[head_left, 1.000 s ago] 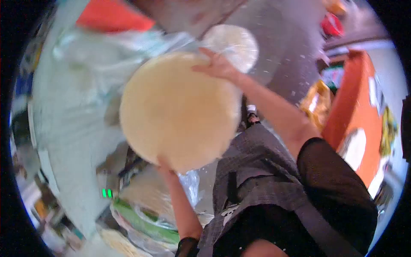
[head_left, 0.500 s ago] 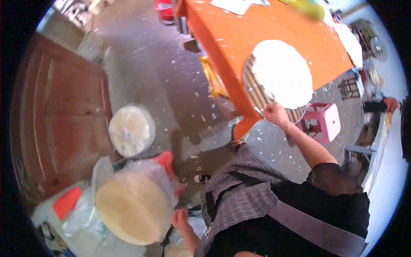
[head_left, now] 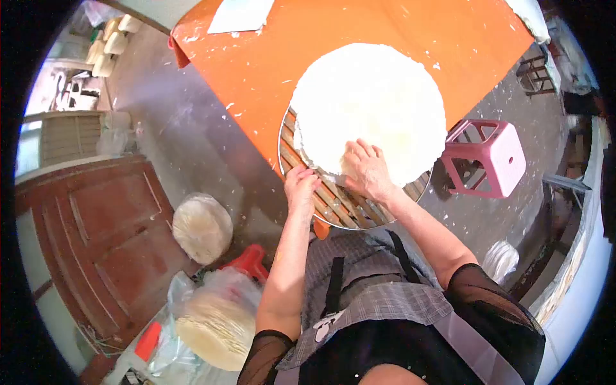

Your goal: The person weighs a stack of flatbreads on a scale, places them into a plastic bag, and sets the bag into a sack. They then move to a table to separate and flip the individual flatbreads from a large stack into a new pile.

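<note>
your left hand [head_left: 301,187] has come up from the bagged stack [head_left: 215,324] to the slatted tray [head_left: 340,206] at the edge of the orange tabletop [head_left: 256,64], its grip hard to tell, while your right hand [head_left: 367,170] presses open-palmed on the white sheet [head_left: 372,90], seemingly steadying it.

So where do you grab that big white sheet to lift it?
By its near edge, from the person's side, probably with both hands spread apart. The sheet is thin, wide and lies flat on the slatted tray, so the middle gives nothing to pinch. The left hand and right hand are at that edge.
</note>
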The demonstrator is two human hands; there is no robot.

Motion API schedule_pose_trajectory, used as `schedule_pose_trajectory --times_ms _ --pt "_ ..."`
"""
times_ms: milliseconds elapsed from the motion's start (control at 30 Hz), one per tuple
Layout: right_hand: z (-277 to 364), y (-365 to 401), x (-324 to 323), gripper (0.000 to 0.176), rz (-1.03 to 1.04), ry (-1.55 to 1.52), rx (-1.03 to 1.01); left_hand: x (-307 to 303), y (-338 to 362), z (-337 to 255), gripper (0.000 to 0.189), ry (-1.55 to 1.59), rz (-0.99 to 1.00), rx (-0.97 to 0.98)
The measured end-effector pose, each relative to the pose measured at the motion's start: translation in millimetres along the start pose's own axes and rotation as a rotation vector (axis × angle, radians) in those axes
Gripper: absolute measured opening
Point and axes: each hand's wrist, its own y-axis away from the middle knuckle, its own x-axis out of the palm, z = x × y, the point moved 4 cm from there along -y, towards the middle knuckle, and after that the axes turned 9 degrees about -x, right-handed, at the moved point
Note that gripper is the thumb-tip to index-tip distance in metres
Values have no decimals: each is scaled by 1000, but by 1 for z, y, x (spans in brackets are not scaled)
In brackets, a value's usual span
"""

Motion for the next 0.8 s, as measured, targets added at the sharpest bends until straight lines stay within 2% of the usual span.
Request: schedule_pose_trajectory --times_ms 33,67,200,267,300,367,433,467,533,567,600,700,733,800 --pt "1 2 2 49 20 -1 -8 1 0 -1 49 -13 -2 -23" --pt "4 1 2 39 -49 48 16 2 -1 -2 50 -23 -3 -43" --pt "11 -3 2 38 -231 96 57 10 -11 6 53 -267 -38 -16" --pt "10 -4 7 39 -271 167 24 9 -12 4 53 -515 -151 208" --pt "-4 -9 0 39 -163 12 189 10 -11 -2 54 -634 -206 322" --pt "-26 -16 -45 38 63 -294 503 7 -15 -9 55 -611 -211 287" --pt "-8 -24 -119 39 -180 -113 352 7 -19 -18 57 -576 -214 258" --pt "4 -27 -132 33 -254 14 266 12 -15 -24 47 -495 -200 210" --pt "35 -27 -142 23 -394 260 96 10 -30 -16 43 -355 -59 127" --pt "38 -26 -121 30 -358 219 72 7 -36 -10 41 -289 8 81" --pt "39 -23 -93 34 -294 235 74 15 -25 -16 27 -326 32 -40" --pt "29 -9 -7 40 -194 104 145 15 -32 -15 21 -422 117 19" --pt "29 -8 4 41 -180 34 182 25 -27 -18 25 -100 273 4" --pt "34 -2 11 39 -281 -71 202 34 -14 -26 26 108 366 -185"
